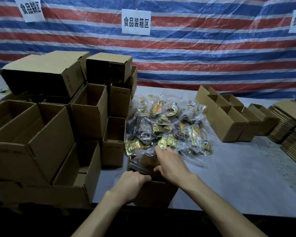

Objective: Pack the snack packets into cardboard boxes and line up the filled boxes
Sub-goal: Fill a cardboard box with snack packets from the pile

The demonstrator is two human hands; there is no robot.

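Left hand (132, 184) gripping box (155, 194) rim, right hand (171, 165) grasping snack bag (143, 161) atop it

Two hands (171, 165), three signs (136, 22), one table (229, 177).

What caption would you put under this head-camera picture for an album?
Left hand grips a box while the right hand holds a bag at its opening, beside the packet pile.
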